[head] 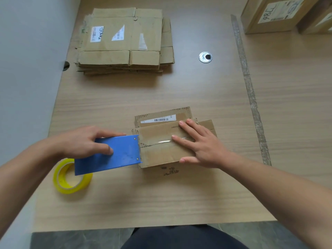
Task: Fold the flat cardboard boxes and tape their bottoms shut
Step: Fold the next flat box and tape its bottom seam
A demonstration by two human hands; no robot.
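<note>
Two hands are seen at work on one folded box (pixel 158 155), which is taken as the landmark. The right hand (pixel 201 146) is laid flat on the box's upper face, toward its right end, with the fingers straight and spread and nothing gripped. The left hand (pixel 84 141) is closed around a blue tape dispenser (pixel 116 155): the thumb is pressed on its broad face and the other fingers are wrapped over its far edge. The dispenser's front edge is held against the left end of the box, in line with the seam between the closed flaps. A strip of clear tape (pixel 161 141) is seen along that seam, from the dispenser to beneath the right hand's fingers. A yellow tape roll (pixel 71 185) is carried at the dispenser's rear, left of the box and partly hidden by the blue plate.

The box is set on a wooden table (pixel 161 203), near the front edge. A flap bearing a barcode label (pixel 158 120) is seen at the box's far side.

Beyond the box, to the far left, a stack of flat boxes (pixel 124 40) is piled. Beyond it to the right, a round metal grommet (pixel 205 57) is set in the tabletop, and further right a worn strip of tape (pixel 249 87) is stuck along the surface. Two labelled cartons (pixel 273 15) are placed at the far right corner.
</note>
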